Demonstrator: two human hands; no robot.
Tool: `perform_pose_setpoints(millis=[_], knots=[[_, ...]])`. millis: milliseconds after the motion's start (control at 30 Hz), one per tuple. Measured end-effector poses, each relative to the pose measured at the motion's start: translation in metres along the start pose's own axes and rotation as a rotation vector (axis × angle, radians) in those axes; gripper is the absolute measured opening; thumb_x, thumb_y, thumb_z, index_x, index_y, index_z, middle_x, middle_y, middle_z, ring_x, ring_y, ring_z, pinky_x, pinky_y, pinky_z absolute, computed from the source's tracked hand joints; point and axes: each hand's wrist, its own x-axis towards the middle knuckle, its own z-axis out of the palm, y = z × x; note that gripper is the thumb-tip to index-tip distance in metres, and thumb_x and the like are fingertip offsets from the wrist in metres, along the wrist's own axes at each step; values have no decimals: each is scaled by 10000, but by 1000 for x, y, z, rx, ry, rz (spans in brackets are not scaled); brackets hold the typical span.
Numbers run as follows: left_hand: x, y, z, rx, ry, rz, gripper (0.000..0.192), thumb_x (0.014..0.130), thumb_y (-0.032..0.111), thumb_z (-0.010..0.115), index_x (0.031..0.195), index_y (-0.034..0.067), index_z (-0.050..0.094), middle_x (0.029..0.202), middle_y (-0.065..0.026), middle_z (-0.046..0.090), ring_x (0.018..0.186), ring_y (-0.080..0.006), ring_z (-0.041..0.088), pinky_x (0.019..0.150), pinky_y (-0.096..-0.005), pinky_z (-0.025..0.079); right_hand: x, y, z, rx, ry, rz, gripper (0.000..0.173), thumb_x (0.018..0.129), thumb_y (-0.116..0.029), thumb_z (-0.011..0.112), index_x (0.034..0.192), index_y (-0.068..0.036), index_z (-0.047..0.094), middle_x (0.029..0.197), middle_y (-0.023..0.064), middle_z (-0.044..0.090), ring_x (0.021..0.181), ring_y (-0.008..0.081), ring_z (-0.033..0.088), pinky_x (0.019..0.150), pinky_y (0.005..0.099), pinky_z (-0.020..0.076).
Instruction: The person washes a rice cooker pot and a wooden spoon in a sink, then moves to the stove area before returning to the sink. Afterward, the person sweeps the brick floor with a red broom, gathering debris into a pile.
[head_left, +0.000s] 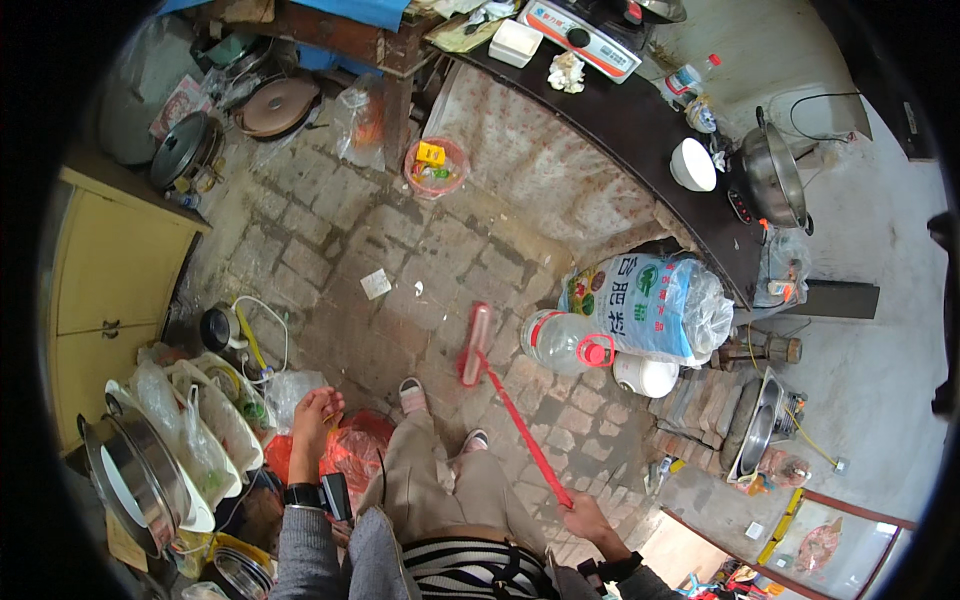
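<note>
My right hand (583, 517) is closed around the red handle of a broom (529, 433). The broom's red head (475, 345) rests on the brick floor in front of my feet. Above a red plastic bag (358, 448) at the left is my left hand (319, 412), its fingers curled; whether it holds anything is unclear. A pale square scrap (376, 284) and a small white scrap (418, 287) lie on the floor beyond the broom head. Farther off, a pink basket (436, 187) with a yellow packet and other wrappers stands by the table leg.
At the right stand a large clear bottle (559, 341), a printed sack (630, 300) and a white container (646, 375). A dark counter (600, 127) curves along the far right. Basins and racks (187, 450) crowd the left, near a kettle (219, 330) with its cord and a yellow cabinet (120, 262).
</note>
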Motion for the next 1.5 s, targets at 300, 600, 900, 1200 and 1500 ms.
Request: perform_pose_setpoints(millis=[300, 600, 900, 1200, 1500], knots=[[0, 23, 16, 75, 32, 45, 164, 899, 221, 525, 981, 84, 562, 894, -41, 633, 797, -150, 616, 713, -299, 480, 64, -41, -18, 54, 9, -106, 264, 759, -120, 527, 1001, -24, 573, 790, 253, 588, 766, 412, 585, 660, 437, 453], [-12, 50, 57, 68, 83, 121, 156, 903, 246, 530, 974, 113, 569, 887, -13, 641, 776, -129, 607, 688, -299, 463, 38, -19, -137, -80, 177, -92, 275, 766, -132, 534, 1028, -71, 591, 827, 246, 613, 790, 405, 605, 678, 458, 488], [-33, 89, 95, 62, 90, 218, 167, 909, 267, 533, 967, 114, 567, 895, -8, 639, 769, -119, 603, 648, -257, 462, 102, -10, -219, -561, 324, 1, 161, 725, -87, 592, 853, -5, 643, 756, 201, 645, 730, 351, 648, 617, 440, 520], [-16, 115, 87, 89, 10, 183, 140, 916, 228, 521, 944, 98, 566, 860, -23, 637, 738, -134, 603, 623, -268, 471, 188, -9, -191, -710, 306, -94, 170, 764, -60, 544, 900, -21, 639, 753, 179, 655, 708, 332, 658, 592, 427, 525], [42, 175, 43, 71, 10, 190, 161, 916, 245, 525, 968, 102, 576, 880, -12, 642, 771, -129, 609, 643, -269, 467, 104, -85, -122, -291, 316, -107, 244, 770, -155, 567, 990, -51, 582, 734, 228, 625, 703, 422, 610, 633, 504, 496]])
